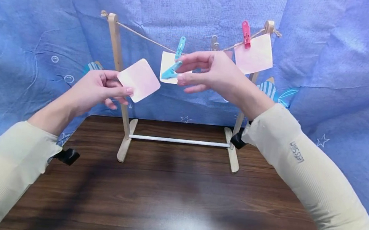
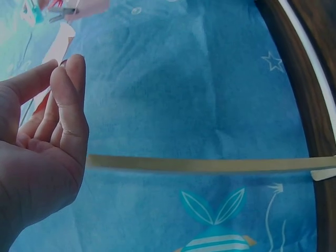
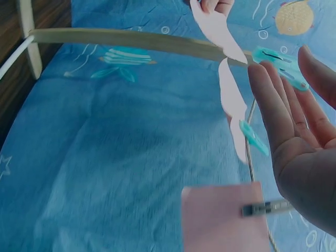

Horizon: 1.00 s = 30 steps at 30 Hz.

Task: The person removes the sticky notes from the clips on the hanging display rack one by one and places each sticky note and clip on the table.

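Note:
My left hand [image 1: 94, 90] pinches a pale pink square of paper [image 1: 141, 81] at its lower left edge, thumb on the front. To its right, my right hand [image 1: 218, 73] pinches a light blue clothespin [image 1: 170, 71] at the fingertips, its other end pointing left. Just behind that clothespin, a whitish paper square [image 1: 168, 60] hangs from the rope [image 1: 145, 39] by another blue clothespin [image 1: 180, 47]. A red clothespin [image 1: 246, 34] holds a pink square [image 1: 254, 56] at the rope's right end. The right wrist view shows a pink square [image 3: 220, 220] under a grey clothespin [image 3: 265, 208].
The rope sags between two wooden posts [image 1: 115, 39], whose feet [image 1: 126, 140] stand on the dark wooden table [image 1: 168, 189]. A white bar [image 1: 178, 140] joins the posts low down. Blue patterned cloth [image 1: 332, 64] hangs behind.

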### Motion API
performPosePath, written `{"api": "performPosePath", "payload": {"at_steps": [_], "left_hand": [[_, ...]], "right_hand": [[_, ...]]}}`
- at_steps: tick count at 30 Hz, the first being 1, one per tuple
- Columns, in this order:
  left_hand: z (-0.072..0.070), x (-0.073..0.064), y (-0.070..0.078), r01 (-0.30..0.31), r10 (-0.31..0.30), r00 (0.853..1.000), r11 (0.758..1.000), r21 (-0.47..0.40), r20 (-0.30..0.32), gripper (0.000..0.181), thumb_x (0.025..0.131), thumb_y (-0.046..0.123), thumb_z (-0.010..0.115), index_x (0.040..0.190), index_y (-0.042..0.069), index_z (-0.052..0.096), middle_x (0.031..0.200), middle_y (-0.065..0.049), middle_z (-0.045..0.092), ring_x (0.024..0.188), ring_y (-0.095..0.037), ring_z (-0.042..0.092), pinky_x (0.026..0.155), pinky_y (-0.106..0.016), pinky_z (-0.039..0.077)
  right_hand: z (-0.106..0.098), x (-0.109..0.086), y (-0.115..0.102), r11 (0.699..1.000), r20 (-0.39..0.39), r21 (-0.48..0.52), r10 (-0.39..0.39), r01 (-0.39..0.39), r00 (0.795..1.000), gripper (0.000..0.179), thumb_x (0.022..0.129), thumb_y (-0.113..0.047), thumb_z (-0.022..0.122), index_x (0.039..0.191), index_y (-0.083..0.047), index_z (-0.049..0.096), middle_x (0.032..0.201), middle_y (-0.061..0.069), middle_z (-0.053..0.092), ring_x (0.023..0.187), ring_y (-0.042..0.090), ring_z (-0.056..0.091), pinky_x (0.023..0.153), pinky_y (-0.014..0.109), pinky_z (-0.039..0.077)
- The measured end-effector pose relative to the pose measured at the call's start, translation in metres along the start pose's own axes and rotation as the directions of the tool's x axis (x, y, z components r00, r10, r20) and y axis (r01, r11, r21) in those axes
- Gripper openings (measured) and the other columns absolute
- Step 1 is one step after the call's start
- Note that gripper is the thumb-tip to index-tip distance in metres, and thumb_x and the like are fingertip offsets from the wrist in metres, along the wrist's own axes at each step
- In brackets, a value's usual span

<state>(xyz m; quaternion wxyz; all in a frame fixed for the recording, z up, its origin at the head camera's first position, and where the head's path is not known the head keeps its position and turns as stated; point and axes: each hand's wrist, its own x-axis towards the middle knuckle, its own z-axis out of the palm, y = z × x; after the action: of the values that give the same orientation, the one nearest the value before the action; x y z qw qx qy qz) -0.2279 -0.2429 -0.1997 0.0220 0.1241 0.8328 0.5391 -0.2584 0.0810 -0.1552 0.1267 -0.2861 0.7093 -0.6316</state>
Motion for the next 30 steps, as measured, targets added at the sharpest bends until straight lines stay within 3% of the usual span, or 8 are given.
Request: {"api": "performPosePath", "payload": {"at_steps": [4, 11, 19, 30], "left_hand": [[0.005, -0.006, -0.003, 0.020, -0.023, 0.999, 0.998, 0.051, 0.045, 0.033, 0.094, 0.023, 0.076, 0.117, 0.002, 0.064, 0.093, -0.004, 0.077, 0.083, -0.025, 0.074, 0.059, -0.035, 0.059], [0.014, -0.013, -0.012, 0.001, -0.012, 0.990, 0.997, 0.077, 0.139, 0.030, 0.095, 0.022, 0.075, 0.114, 0.003, 0.063, 0.090, -0.002, 0.077, 0.083, -0.022, 0.074, 0.062, -0.037, 0.060], [0.025, -0.019, -0.035, 0.019, -0.035, 0.983, 0.996, 0.090, 0.179, 0.035, 0.094, 0.027, 0.076, 0.114, 0.003, 0.060, 0.092, -0.009, 0.076, 0.086, -0.024, 0.073, 0.067, -0.041, 0.061], [0.031, -0.024, -0.066, 0.096, -0.101, 0.983, 0.995, 0.040, 0.155, 0.046, 0.095, 0.024, 0.075, 0.127, -0.001, 0.053, 0.092, -0.003, 0.076, 0.085, -0.022, 0.071, 0.069, -0.039, 0.060]], "right_hand": [[-0.011, -0.018, 0.004, 0.997, 0.003, -0.065, 0.035, -0.035, 0.999, 0.045, 0.090, -0.006, 0.077, 0.133, -0.005, 0.062, 0.125, 0.016, 0.067, 0.104, 0.034, 0.071, 0.084, 0.045, 0.060], [-0.030, -0.050, 0.020, 0.992, -0.016, -0.115, 0.052, -0.054, 0.999, 0.044, 0.090, -0.004, 0.077, 0.132, -0.003, 0.064, 0.124, 0.016, 0.069, 0.102, 0.033, 0.072, 0.085, 0.046, 0.060], [-0.045, -0.080, 0.050, 0.990, -0.025, -0.103, 0.089, -0.091, 0.996, 0.045, 0.089, -0.006, 0.079, 0.132, -0.004, 0.064, 0.122, 0.017, 0.069, 0.100, 0.035, 0.072, 0.086, 0.049, 0.059], [-0.067, -0.106, 0.099, 0.982, -0.041, -0.052, 0.181, -0.183, 0.983, 0.048, 0.092, -0.008, 0.076, 0.137, -0.002, 0.059, 0.125, 0.015, 0.068, 0.103, 0.034, 0.072, 0.088, 0.048, 0.059]]}}
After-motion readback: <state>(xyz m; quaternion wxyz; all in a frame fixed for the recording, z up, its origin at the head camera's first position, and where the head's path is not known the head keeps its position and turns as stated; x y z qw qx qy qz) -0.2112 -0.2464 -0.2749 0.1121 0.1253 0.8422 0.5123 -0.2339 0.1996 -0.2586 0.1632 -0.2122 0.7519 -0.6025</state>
